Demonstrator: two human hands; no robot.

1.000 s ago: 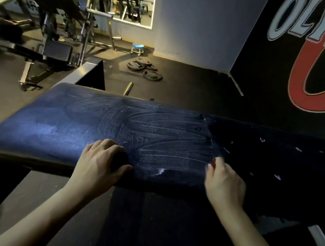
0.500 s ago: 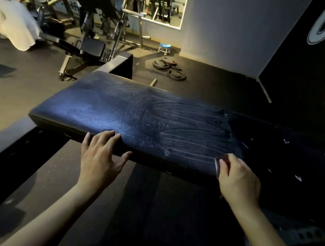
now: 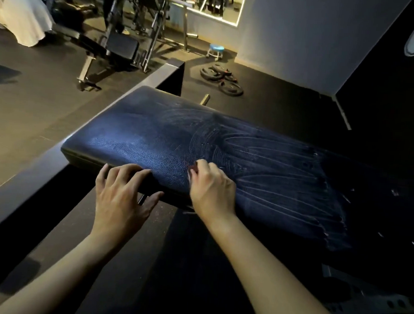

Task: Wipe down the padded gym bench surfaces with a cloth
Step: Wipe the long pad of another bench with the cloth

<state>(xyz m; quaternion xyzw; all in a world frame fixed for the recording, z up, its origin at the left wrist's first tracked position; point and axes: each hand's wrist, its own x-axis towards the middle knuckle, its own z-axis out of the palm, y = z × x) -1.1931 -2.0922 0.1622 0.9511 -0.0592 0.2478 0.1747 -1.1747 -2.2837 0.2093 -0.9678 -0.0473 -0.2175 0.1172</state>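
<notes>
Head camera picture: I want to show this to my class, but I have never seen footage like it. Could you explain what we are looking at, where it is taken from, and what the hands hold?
No machine here: a person wears a camera on the head, looking down at their own two hands. In front lies a dark padded bench in a gym. Its right part shows pale streaks, seemingly wipe marks. The left hand rests spread on the near edge, holding nothing. The right hand presses on the pad, fingers curled over something small and reddish; probably the cloth, though little shows. Behind are weight plates, a blue stool and other gym machines.
</notes>
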